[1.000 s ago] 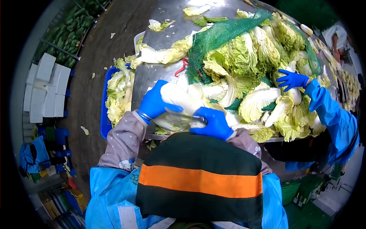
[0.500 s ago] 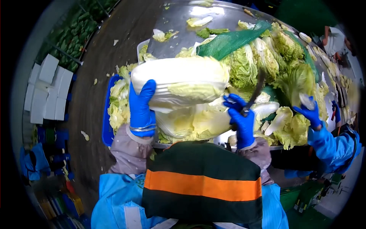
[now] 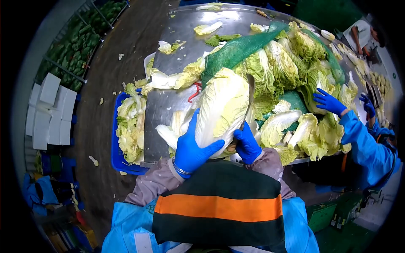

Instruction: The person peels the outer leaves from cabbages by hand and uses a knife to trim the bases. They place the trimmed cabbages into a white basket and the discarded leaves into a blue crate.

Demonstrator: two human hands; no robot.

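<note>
A pale yellow-white cabbage (image 3: 221, 111) stands nearly upright over the table's near edge. Wrapped round its lower left side is my left hand (image 3: 194, 143), in a blue glove. My right hand (image 3: 248, 145), also gloved in blue, closes on a knife (image 3: 251, 95), whose blade runs up along the cabbage's right side. Part of the handle shows between the hand and the cabbage. Loose leaves (image 3: 168, 133) lie just left of the cabbage, and a red strip (image 3: 195, 92) lies behind it.
More cabbages (image 3: 280, 63) and a green net (image 3: 236, 52) cover the right of the metal table (image 3: 158, 109). A blue crate (image 3: 116, 154) of leaves stands at left. A co-worker's gloved hand (image 3: 329, 102) reaches in from the right; another person (image 3: 358, 36) is farther back.
The cabbage has turned from lying sideways to nearly upright and moved right. My right hand has come down beside it with the knife. The co-worker's hand has moved left onto a cabbage.
</note>
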